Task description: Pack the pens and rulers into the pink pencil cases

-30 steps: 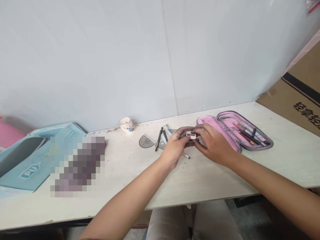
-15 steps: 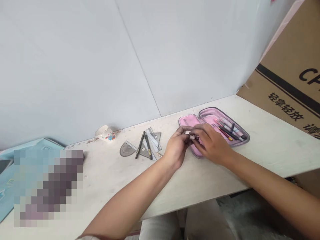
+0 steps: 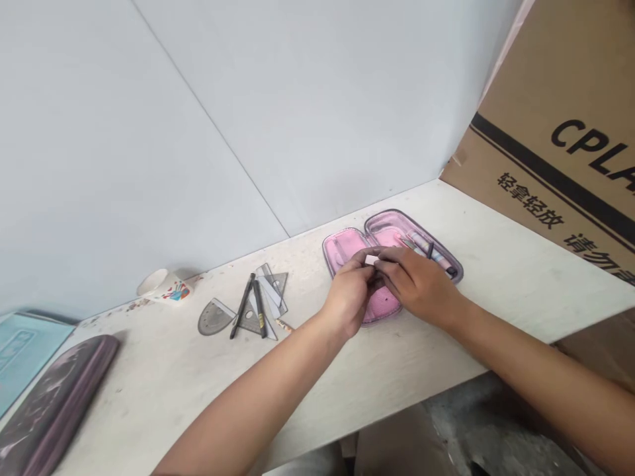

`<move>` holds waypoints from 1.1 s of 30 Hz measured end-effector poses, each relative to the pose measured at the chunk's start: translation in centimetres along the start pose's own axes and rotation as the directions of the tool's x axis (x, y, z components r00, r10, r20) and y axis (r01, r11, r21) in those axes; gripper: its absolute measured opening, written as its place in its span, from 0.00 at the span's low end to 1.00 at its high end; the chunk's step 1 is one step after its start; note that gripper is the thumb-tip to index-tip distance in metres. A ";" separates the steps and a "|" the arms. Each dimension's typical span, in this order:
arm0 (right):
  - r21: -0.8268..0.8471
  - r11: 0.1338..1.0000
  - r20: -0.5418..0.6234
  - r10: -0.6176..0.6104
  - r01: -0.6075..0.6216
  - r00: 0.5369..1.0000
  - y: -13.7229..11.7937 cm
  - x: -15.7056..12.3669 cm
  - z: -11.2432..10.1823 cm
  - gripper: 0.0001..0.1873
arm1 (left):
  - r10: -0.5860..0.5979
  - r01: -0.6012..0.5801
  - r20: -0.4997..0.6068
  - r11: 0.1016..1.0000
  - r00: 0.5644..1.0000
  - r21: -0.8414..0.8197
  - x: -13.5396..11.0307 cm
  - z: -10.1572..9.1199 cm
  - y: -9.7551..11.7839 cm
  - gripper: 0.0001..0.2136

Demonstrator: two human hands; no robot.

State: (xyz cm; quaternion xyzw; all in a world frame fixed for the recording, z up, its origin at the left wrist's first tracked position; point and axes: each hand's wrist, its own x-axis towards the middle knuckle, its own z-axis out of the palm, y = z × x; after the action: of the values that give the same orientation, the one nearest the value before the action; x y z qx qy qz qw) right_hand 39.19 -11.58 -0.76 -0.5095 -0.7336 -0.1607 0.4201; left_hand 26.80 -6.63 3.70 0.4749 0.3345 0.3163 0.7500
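Observation:
A small white eraser (image 3: 371, 260) shows between the fingertips of both hands. My left hand (image 3: 348, 291) is closed with its thumb and fingers pinching the eraser from the left. From the right, my right hand (image 3: 421, 281) closes its fingertips on the other end, and its lower fingers are partly hidden. Beneath and behind the hands lies an open pink pencil case (image 3: 338, 241). Its right half holds several pens (image 3: 434, 254), partly covered by my right hand.
Left of the hands lie a grey protractor (image 3: 214, 317), two dark pens (image 3: 243, 305), a clear ruler (image 3: 272, 291) and set squares. A paper cup (image 3: 166, 287) stands by the wall. A dark zipped case (image 3: 64, 396) and blue folder (image 3: 30, 357) are far left; a cardboard box (image 3: 560, 165) is right.
The camera view has swung right, so the table items appear further left. Both hands stay together around the eraser, and more of its white surface shows now.

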 end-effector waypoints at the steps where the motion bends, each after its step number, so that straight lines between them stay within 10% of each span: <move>1: 0.014 1.000 0.011 0.014 -0.014 1.000 0.2 -0.1 0.0 0.15 | -0.004 0.004 -0.006 1.000 1.000 0.008 0.2 0.2 -0.1 0.18; 15: -0.003 0.994 -0.034 0.110 -0.110 0.993 1.1 -0.1 -0.3 0.10 | 0.023 -0.073 0.170 0.953 0.985 0.292 1.0 -0.9 0.9 0.19; 20: -0.110 0.974 0.068 0.208 -0.200 0.976 4.3 2.6 -1.2 0.12 | 0.271 -0.409 0.311 0.493 0.911 0.767 4.9 -1.3 1.8 0.19; 25: -0.261 0.947 0.224 0.247 -0.186 0.943 8.8 5.4 -0.5 0.15 | 0.400 -0.405 0.389 -0.049 0.830 0.913 10.2 -0.5 1.8 0.16; 33: -0.448 0.872 0.395 0.391 -0.197 0.832 11.3 6.1 1.9 0.16 | 0.334 -0.301 0.385 -0.275 0.860 0.913 14.0 -1.4 1.0 0.14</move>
State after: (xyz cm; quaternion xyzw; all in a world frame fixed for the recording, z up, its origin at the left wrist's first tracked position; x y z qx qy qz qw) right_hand 47.51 -1.68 0.70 -0.7146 -0.6776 -0.1055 0.1383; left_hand 33.58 5.52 1.31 0.9359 0.3225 0.1414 0.0064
